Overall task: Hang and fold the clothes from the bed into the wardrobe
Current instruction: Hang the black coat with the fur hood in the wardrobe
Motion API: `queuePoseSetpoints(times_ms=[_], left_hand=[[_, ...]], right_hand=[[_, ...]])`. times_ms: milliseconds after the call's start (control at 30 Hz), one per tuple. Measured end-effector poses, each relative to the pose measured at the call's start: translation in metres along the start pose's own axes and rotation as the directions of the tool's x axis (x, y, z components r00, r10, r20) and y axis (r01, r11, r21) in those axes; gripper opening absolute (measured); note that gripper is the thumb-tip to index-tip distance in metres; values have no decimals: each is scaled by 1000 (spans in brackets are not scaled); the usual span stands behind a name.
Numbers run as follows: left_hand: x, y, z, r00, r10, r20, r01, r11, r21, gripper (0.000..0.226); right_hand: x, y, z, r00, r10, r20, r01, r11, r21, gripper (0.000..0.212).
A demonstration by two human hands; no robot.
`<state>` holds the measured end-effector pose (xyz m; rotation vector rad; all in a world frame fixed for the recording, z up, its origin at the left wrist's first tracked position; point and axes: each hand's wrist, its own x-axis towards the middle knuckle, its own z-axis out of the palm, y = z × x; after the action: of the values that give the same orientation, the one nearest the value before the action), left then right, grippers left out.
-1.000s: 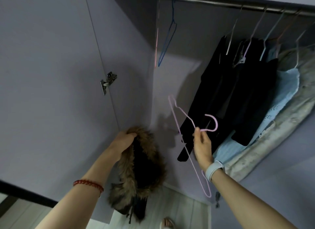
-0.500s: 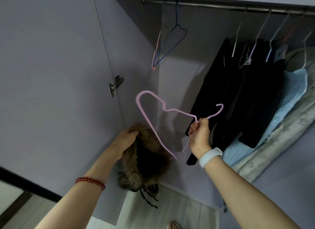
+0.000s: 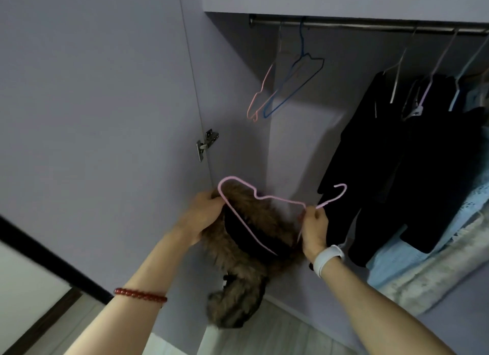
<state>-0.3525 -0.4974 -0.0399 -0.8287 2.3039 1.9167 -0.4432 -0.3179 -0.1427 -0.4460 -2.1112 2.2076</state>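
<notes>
My left hand (image 3: 202,217) grips the top of a dark garment with a brown fur trim (image 3: 246,262), which hangs down in front of the open wardrobe. A pink wire hanger (image 3: 239,214) lies across the fur, its left shoulder near my left fingers. My right hand (image 3: 315,226) pinches that hanger at its neck, just below the hook. The wardrobe rail (image 3: 370,28) runs across the top.
Two empty hangers, one pink (image 3: 260,95) and one blue (image 3: 296,85), hang at the rail's left end. Black garments (image 3: 391,164) and light blue ones (image 3: 471,214) hang at the right. The lilac wardrobe door (image 3: 105,116) stands open at the left, with a metal hinge (image 3: 206,145).
My right hand has swung the pink hanger from hanging down to lying level and brought it left, over the fur-trimmed garment. Both hands have come closer together.
</notes>
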Motion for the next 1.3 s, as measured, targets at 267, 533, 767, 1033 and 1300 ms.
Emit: queuePoseSetpoints(times_ms=[267,533,767,1033,1300], left_hand=[[8,-21,-35,943,197,-270,-31,856,517,39],[19,-33,-20,942,297,-154,-128,747,653,42],[30,-36,-23,954,269,-133,-67,625,778,38],[26,-27,-2,959,251,-129,-58,623,780,18],[34,-48,16,974,154,168,-221,460,860,61]], right_hand=[[11,-11,-10,910,-398,116,412,836,-363,22],[19,-18,-7,816,-563,132,551,687,-473,14],[32,-24,-20,906,-423,-26,384,846,-370,23],[13,-12,-17,784,-580,221,586,573,-573,26],[4,-27,-14,745,-513,426,664,625,-409,18]])
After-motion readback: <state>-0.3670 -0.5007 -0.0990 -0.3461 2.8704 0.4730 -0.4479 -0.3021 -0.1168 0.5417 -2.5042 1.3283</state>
